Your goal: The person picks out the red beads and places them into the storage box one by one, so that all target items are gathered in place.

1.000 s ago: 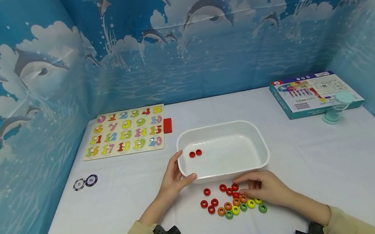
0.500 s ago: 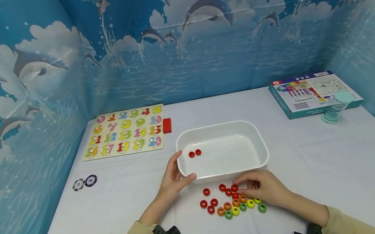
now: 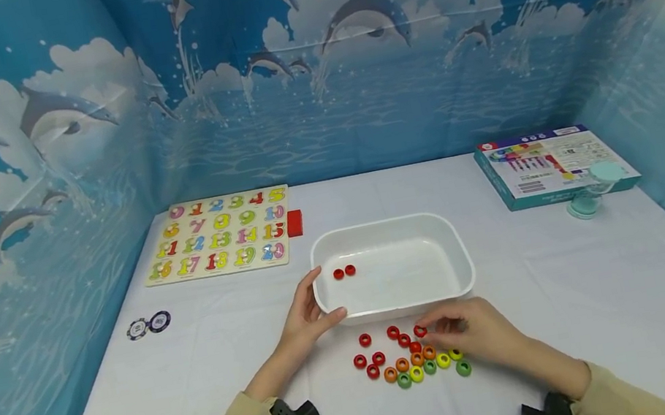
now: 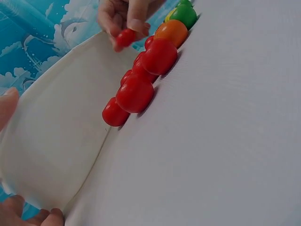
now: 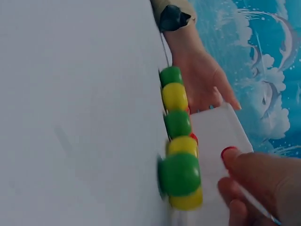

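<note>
My left hand (image 3: pixel 307 319) grips the left front corner of a white plastic tray (image 3: pixel 413 306), thumb at the front and fingers along its side. Two red beads (image 3: pixel 350 270) lie inside the tray towards the left. Between thumb and fingertips my right hand (image 3: pixel 477 330) pinches a red bead (image 4: pixel 126 37), lifted off the cloth in the left wrist view. Below and left of that hand lie loose beads: several red beads (image 3: pixel 378 358), orange beads (image 3: pixel 403 365), yellow beads (image 3: pixel 417 373) and green beads (image 3: pixel 464 367).
A number puzzle board (image 3: pixel 214 237) lies at back left with a red block (image 3: pixel 294 223) beside it. Two poker chips (image 3: pixel 159 322) lie near the left edge. At back right are a flat box (image 3: pixel 555 164) and a teal hourglass-shaped object (image 3: pixel 593 191).
The right hand has lifted a red bead from the group and shifted slightly right with it. The left hand keeps its hold on the tray.
</note>
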Demonstrator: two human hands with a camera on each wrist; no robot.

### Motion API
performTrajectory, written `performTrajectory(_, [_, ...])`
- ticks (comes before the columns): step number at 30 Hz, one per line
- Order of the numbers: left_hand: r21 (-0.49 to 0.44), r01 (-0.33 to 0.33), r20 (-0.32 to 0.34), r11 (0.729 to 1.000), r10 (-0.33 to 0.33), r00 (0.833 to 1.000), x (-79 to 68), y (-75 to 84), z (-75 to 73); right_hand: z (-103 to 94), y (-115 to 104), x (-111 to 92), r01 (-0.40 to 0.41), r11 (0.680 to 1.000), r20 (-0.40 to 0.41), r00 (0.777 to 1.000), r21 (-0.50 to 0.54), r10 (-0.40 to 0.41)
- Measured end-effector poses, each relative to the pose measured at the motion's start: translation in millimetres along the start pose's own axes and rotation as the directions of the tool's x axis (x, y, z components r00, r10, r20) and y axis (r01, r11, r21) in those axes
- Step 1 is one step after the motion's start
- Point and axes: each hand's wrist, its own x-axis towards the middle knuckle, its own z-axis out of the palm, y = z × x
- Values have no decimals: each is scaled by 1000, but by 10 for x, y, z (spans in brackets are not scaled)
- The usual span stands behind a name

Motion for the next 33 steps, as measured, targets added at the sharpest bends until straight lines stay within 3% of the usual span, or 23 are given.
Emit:
performTrajectory(4, [5,1,1,1000,-1,1000,-5,2,-4,-246,-337,128,124,992,11,992,13,-124])
performTrajectory(7, [1,8,-3,1000,-8,1000,-6,10,1,-422,-514,313,227,973,3,974,48,-227])
performTrajectory(12, [11,17,-19,1000,-17,1000,-9,24,10,-603,-569,780,273,959,2,962,73,-274])
performTrajectory(18, [21,32,-25,999,-31,999,-14,27,18,-653,-708,1345,159,976,63,984,148,-170])
performTrajectory(23, [37,30,-24,999,-29,999,-12,17,17,-505,-467,1673,13,958,192,979,285,-71])
performTrajectory(25, [37,28,-25,999,-27,999,-13,12,16,-427,-309,1757,-62,946,269,963,319,-28])
performTrajectory(28, [37,26,-20,999,-25,999,-13,11,18,-306,-50,1832,-174,937,390,920,302,45])
performTrajectory(31, [30,19,-11,999,-19,1000,-9,20,19,-199,150,1873,-228,943,474,876,242,90])
performTrajectory(33, [23,13,-8,1000,-12,1000,-6,28,19,-147,235,1887,-237,948,501,859,211,103])
